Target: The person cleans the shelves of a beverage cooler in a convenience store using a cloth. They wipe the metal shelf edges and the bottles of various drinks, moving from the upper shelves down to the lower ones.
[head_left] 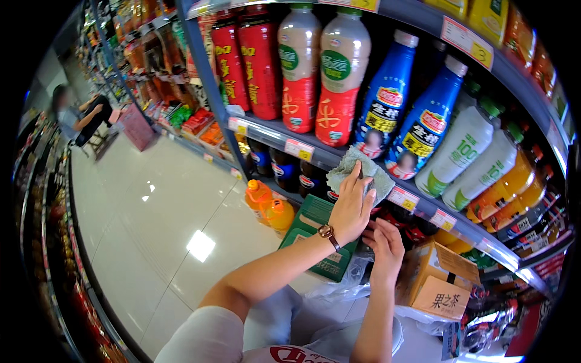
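My left hand (pixel 353 206), with a watch on its wrist, holds a grey-green cloth (pixel 380 176) against the front edge of a shelf (pixel 329 158). Its fingers lie spread over the cloth. Just below and to the right is my right hand (pixel 386 242), with loosely bent fingers and nothing visible in them. Directly behind the cloth stand blue drink bottles (pixel 388 90) with white caps. To their left are red-and-beige bottles (pixel 340 77) with green caps. Price tags (pixel 403 198) line the shelf edge on both sides of the cloth.
A green carton (pixel 313 213) and orange drink bottles (pixel 278 213) stand on the floor beside the lower shelf. An open cardboard box (pixel 438 277) sits right of my right hand. Farther left along the tiled aisle (pixel 150 227), a person (pixel 79 118) sits near a pink box (pixel 134 127).
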The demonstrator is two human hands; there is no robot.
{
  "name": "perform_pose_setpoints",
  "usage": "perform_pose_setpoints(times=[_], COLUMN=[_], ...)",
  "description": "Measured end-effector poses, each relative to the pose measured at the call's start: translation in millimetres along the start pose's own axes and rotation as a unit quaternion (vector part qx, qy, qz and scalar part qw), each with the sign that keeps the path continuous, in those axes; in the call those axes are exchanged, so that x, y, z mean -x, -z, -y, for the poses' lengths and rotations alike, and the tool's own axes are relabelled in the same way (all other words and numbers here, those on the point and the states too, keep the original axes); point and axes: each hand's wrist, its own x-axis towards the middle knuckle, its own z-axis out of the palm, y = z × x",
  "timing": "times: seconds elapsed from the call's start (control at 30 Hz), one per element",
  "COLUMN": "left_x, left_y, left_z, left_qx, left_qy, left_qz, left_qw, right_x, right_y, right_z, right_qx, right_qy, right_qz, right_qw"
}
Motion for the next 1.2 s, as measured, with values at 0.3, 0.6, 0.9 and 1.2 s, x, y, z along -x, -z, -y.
perform_pose_setpoints(times=[0.3,0.6,0.9,1.2], left_x=[-2.9,-5.0,-3.2,-0.8], left_y=[-11.1,20.0,2.2,-8.2], left_z=[-3.2,25.2,30.3,35.3], left_qx=[0.214,-0.16,-0.259,-0.275], left_qy=[0.066,-0.103,-0.158,-0.16], left_qz=[-0.028,-0.007,0.016,-0.004], left_qw=[0.974,0.982,0.953,0.948], right_x=[-62.2,-65.6,-59.1,-84.9], right_y=[-20.7,82.5,263.4,485.3], right_z=[0.7,30.7,85.1,141.4], right_qx=[0.529,0.652,0.656,0.6], right_qy=[0.355,0.377,0.293,0.173], right_qz=[-0.051,-0.156,-0.384,-0.54], right_qw=[0.769,0.639,0.58,0.565])
